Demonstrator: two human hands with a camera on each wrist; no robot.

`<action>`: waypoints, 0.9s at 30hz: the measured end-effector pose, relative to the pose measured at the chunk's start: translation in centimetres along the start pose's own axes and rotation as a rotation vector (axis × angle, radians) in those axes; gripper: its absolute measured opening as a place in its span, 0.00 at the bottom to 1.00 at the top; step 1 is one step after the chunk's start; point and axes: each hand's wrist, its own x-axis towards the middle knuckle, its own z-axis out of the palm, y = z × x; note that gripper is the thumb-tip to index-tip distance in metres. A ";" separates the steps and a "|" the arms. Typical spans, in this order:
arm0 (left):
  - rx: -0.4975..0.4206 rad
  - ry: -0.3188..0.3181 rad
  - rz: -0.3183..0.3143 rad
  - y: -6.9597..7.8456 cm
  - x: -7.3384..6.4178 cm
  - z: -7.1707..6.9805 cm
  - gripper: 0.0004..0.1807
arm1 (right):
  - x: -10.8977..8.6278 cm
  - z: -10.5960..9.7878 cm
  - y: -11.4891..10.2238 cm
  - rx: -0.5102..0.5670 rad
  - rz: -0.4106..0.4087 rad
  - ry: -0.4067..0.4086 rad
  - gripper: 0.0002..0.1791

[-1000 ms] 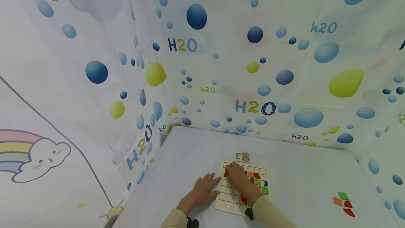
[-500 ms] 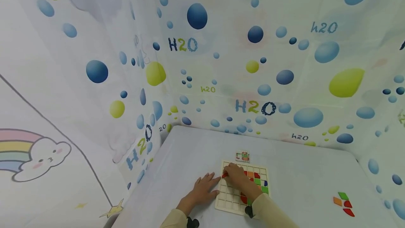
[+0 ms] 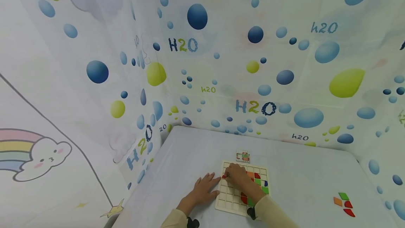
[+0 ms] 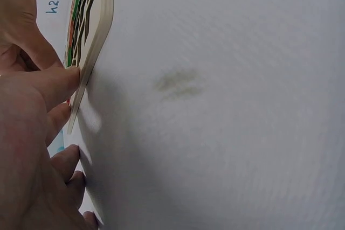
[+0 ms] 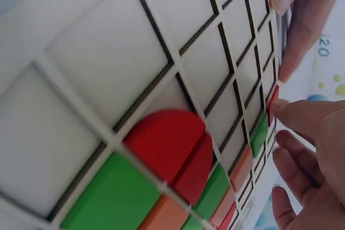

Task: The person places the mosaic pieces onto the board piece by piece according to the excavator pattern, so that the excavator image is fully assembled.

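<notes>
A pale wooden grid board (image 3: 224, 204) lies on the table, some cells filled with red, green, orange and blue pieces. My right hand (image 3: 238, 178) reaches over its upper left part and pinches a small red piece (image 5: 273, 105) at a cell along the left edge. In the right wrist view the thumb (image 5: 296, 114) presses right on that piece, beside a green piece (image 5: 260, 134) in the grid. Fingers spread, my left hand (image 3: 203, 190) rests on the table, with thumb and forefinger against the board's left edge. In the left wrist view the board (image 4: 99, 30) shows edge-on.
Beyond the board lies a small patterned card (image 3: 242, 156). Off to the right on the white table (image 3: 303, 178) are loose pieces: a green one (image 3: 343, 196), an orange one (image 3: 338, 201) and two red ones (image 3: 348, 204). A printed curtain (image 3: 227, 73) surrounds the table.
My right fingers have shifted the red piece slightly left and toward me, to the board's left edge. My left hand has stayed in place.
</notes>
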 end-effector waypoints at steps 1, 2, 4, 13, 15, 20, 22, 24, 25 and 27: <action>-0.001 -0.002 -0.004 0.0 0.1 0.1 0.32 | -0.3 -0.3 0.1 0.020 0.008 0.007 0.03; -0.001 -0.004 -0.008 -0.1 0.1 0.2 0.32 | -0.5 -0.6 0.2 0.047 0.016 0.023 0.03; -0.009 -0.007 -0.018 0.0 0.2 0.2 0.32 | -1.1 -1.3 0.8 0.099 0.046 0.048 0.03; -0.015 -0.008 -0.035 0.5 0.1 0.1 0.33 | -6.4 -6.2 7.0 0.190 0.331 0.125 0.07; -0.008 -0.004 -0.035 0.6 0.0 0.0 0.33 | -8.2 -7.4 8.6 0.163 0.383 0.150 0.10; -0.008 0.011 -0.027 0.9 -0.3 -0.4 0.33 | -13.2 -10.3 13.3 0.121 0.496 0.173 0.16; -0.008 0.013 -0.023 0.9 -0.3 -0.5 0.33 | -15.5 -11.2 15.3 0.112 0.560 0.176 0.20; -0.002 0.012 -0.023 0.9 -0.2 -0.4 0.32 | -17.8 -11.9 17.1 0.103 0.642 0.175 0.25; 0.001 0.011 -0.023 0.9 -0.2 -0.4 0.32 | -18.8 -12.1 17.9 0.102 0.712 0.175 0.27; 0.010 0.012 -0.021 0.8 -0.2 -0.3 0.32 | -20.6 -12.4 19.1 0.115 0.855 0.185 0.30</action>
